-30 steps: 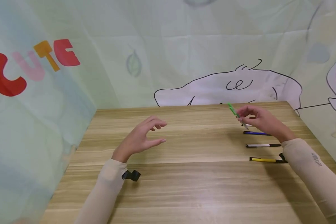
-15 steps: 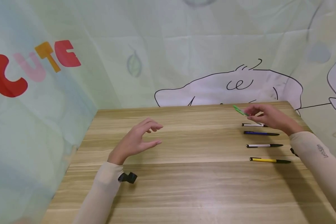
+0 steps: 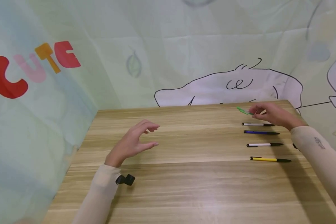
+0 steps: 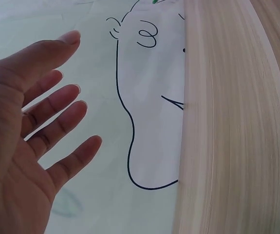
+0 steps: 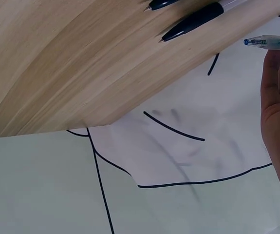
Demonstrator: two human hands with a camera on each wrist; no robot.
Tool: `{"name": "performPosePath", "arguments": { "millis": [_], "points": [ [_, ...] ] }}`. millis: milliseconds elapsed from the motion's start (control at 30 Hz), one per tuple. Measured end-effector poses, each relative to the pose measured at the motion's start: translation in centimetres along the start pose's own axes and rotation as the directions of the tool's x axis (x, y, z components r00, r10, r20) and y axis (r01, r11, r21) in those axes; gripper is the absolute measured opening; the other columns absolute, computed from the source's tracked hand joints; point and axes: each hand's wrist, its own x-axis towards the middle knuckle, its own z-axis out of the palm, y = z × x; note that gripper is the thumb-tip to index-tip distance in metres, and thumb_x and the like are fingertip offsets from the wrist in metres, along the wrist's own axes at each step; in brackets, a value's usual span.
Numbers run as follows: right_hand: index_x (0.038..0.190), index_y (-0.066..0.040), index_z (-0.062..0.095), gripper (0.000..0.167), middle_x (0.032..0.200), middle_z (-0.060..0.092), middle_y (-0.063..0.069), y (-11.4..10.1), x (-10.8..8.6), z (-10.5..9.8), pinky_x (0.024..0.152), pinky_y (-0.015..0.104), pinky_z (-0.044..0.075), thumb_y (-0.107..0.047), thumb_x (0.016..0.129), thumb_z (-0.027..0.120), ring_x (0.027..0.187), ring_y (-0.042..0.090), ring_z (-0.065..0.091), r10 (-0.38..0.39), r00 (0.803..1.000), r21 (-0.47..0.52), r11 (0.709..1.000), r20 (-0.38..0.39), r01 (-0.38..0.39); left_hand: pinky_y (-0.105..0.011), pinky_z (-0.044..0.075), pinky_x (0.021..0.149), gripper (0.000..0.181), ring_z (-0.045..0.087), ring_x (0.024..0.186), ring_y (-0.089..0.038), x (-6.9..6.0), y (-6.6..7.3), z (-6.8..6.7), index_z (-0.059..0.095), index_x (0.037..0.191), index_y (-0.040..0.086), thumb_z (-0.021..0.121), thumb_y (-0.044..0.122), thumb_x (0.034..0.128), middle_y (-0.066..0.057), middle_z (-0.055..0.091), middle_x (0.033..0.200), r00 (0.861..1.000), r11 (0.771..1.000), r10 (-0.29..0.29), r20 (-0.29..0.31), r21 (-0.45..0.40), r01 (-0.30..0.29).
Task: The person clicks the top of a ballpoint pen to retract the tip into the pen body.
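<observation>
In the head view my right hand (image 3: 273, 115) pinches a green pen (image 3: 243, 110) near the far right of the table, above a row of pens. The right wrist view shows the pen's clear tip end (image 5: 271, 43) beside the fingers. Below that hand lie a white-and-black pen (image 3: 254, 124), a blue pen (image 3: 258, 133), another white-and-black pen (image 3: 261, 145) and a yellow pen (image 3: 266, 159), roughly parallel. My left hand (image 3: 131, 141) hovers over the table's left half, holding nothing, its fingers loosely bent and thumb apart.
The wooden table (image 3: 184, 186) ends at a printed cloth backdrop (image 3: 162, 56) behind and on the left. A black wrist camera (image 3: 126, 179) sits at the left cuff.
My right hand has moved right and slightly back with the green pen, which has turned flatter. More of the lying pens shows. My left hand has drifted slightly left.
</observation>
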Motion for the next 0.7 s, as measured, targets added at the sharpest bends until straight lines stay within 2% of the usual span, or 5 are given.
{"name": "performPosePath", "arguments": {
  "millis": [200,300,500,700],
  "points": [
    [0.114,-0.004,0.067,0.017,0.106,0.070,0.009,1.0,0.4,-0.2,0.073,0.025,0.053,-0.005,0.097,0.067,0.094,0.019,0.064,-0.036,0.999,-0.062,0.997,0.027,0.038,-0.037,0.055,0.094,0.058,0.060,0.114,-0.016,-0.2,0.0,-0.1,0.059,0.135,0.013,0.085,0.017,0.0837,0.002,0.062,0.127,1.000,1.000,0.000,0.001,-0.003,0.000],
    [0.112,-0.005,0.067,0.016,0.108,0.070,0.009,1.4,0.6,-0.2,0.076,0.026,0.054,-0.002,0.096,0.068,0.096,0.021,0.064,-0.049,0.998,-0.091,0.995,0.032,0.051,-0.035,0.055,0.094,0.057,0.060,0.115,-0.015,-0.3,0.0,-0.1,0.059,0.135,0.014,0.085,0.017,0.0837,0.003,0.062,0.126,1.000,1.000,0.000,0.000,-0.008,0.000],
    [0.110,-0.005,0.068,0.017,0.108,0.070,0.009,2.0,1.0,-0.3,0.086,0.042,0.056,0.003,0.095,0.066,0.100,0.027,0.065,-0.056,0.997,-0.140,0.988,0.059,0.064,-0.035,0.055,0.094,0.057,0.059,0.115,-0.013,-0.3,0.0,-0.1,0.059,0.135,0.016,0.085,0.017,0.0840,0.004,0.062,0.125,1.000,1.000,-0.005,0.000,-0.014,0.005],
    [0.107,-0.003,0.069,0.016,0.106,0.070,0.009,2.3,1.3,-0.2,0.088,0.050,0.055,0.005,0.094,0.066,0.099,0.029,0.065,-0.051,0.995,-0.179,0.982,0.084,0.065,-0.036,0.055,0.094,0.057,0.060,0.114,-0.022,-0.4,0.2,-0.2,0.059,0.135,0.015,0.085,0.018,0.0846,0.002,0.062,0.125,1.000,1.000,0.005,0.003,-0.020,-0.005]
  ]
}}
